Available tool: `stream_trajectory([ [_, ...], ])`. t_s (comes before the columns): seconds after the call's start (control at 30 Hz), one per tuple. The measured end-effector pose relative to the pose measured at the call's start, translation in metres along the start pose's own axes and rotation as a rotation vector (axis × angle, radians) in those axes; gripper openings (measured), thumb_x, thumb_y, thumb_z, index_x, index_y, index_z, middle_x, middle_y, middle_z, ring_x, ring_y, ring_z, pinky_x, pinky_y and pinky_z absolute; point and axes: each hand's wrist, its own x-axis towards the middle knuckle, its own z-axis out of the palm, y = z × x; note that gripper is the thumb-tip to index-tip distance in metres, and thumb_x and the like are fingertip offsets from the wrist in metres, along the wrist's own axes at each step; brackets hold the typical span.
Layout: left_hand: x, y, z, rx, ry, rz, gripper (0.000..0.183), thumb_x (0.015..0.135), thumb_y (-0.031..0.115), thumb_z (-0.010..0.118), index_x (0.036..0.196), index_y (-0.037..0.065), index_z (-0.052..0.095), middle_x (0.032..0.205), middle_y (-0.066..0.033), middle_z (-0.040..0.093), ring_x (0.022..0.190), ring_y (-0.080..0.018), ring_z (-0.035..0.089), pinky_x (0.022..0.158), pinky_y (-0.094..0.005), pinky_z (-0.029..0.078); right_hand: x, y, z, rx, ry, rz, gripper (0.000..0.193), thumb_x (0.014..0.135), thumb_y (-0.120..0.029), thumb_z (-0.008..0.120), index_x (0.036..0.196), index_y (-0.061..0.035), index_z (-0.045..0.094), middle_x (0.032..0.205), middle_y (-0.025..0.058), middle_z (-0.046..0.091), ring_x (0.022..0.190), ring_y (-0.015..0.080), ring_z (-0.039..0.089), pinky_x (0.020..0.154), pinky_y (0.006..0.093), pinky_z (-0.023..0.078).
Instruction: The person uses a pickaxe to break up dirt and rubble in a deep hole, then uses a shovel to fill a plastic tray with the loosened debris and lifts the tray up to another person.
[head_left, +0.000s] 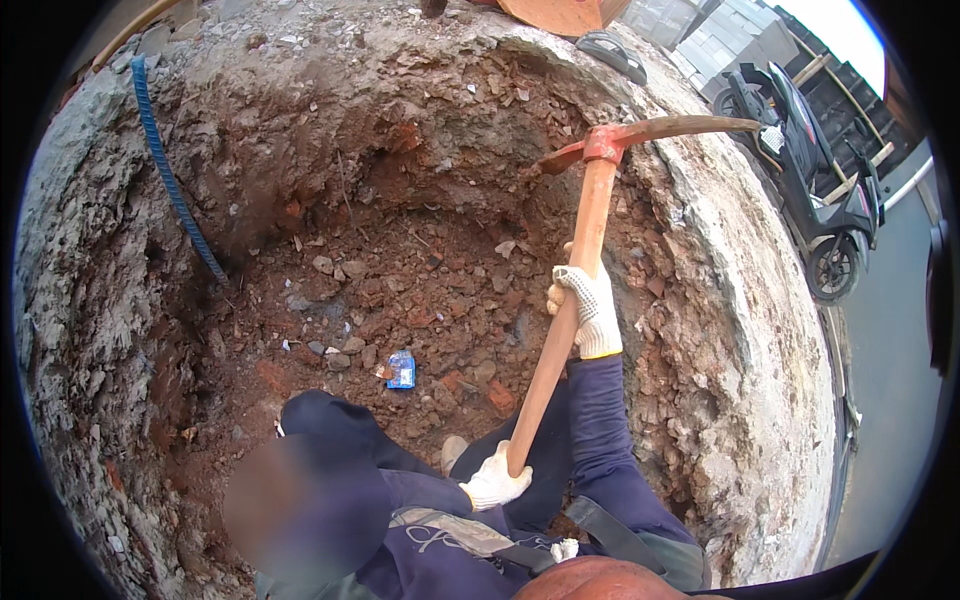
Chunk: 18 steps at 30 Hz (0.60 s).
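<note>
A pickaxe [548, 375] with a pale wooden handle slants up and to the right in front of me. Its red-collared head [603, 143] is near the far right wall of a dug pit; whether the shorter blade touches the soil I cannot tell. The long, worn point reaches out to the right over the rim. My right hand [590, 312], in a white dotted knit glove, is wrapped round the upper half of the handle. Lower down, close to the handle's butt, my gloved left hand [497, 480] grips it in front of my body.
Rough earth walls [720, 330] surround me. Loose soil and stones [400, 290] cover the pit floor, with a blue packet [401, 370] among them. A blue ribbed hose [172, 180] hangs down the left wall. Beyond the rim are a sandal [612, 55], a motor scooter [815, 165] and grey blocks [735, 45].
</note>
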Motion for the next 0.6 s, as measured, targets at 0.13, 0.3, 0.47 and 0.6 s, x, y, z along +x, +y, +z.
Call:
stream_trajectory([
  [0.13, 0.034, 0.033, -0.023, 0.001, 0.003, 0.377, 0.055, 0.088, 0.024, 0.071, 0.130, 0.001, 0.043, 0.097, -0.0230, 0.066, 0.087, -0.0390, 0.070, 0.075, -0.0431, 0.056, -0.033, -0.083, -0.021, 0.170, -0.123, -0.303, 0.071, 0.080, -0.008, 0.074, 0.140, -0.0010, 0.037, 0.071, 0.0074, 0.054, 0.053, 0.0188, 0.055, 0.047, 0.0350, 0.050],
  [0.3, 0.092, 0.125, -0.034, -0.037, 0.191, 0.593, 0.041, 0.085, 0.016, 0.074, 0.120, 0.008, 0.054, 0.091, -0.0172, 0.067, 0.082, -0.0352, 0.071, 0.074, -0.0410, 0.056, -0.016, -0.192, -0.074, 0.245, -0.667, -0.481, 0.067, 0.100, -0.027, 0.057, 0.152, -0.0018, 0.022, 0.090, 0.0135, 0.060, 0.066, 0.0254, 0.061, 0.055, 0.0425, 0.053],
  [0.47, 0.089, 0.105, -0.027, -0.054, 0.296, 0.328, 0.042, 0.084, 0.021, 0.075, 0.118, 0.008, 0.054, 0.089, -0.0179, 0.067, 0.081, -0.0370, 0.070, 0.074, -0.0416, 0.055, 0.052, -0.140, -0.043, 0.404, -0.439, -0.294, 0.039, 0.090, -0.015, 0.068, 0.122, 0.0030, 0.054, 0.077, 0.0099, 0.062, 0.056, 0.0200, 0.061, 0.047, 0.0358, 0.054],
  [0.6, 0.077, 0.023, 0.000, 0.006, 0.315, -0.003, 0.042, 0.085, 0.025, 0.070, 0.117, 0.005, 0.052, 0.091, -0.0223, 0.068, 0.085, -0.0411, 0.069, 0.076, -0.0472, 0.054, 0.110, 0.024, -0.043, 0.164, -0.064, 0.119, 0.028, 0.085, -0.015, 0.072, 0.108, -0.0071, 0.058, 0.070, 0.0048, 0.058, 0.051, 0.0158, 0.056, 0.046, 0.0320, 0.049],
])
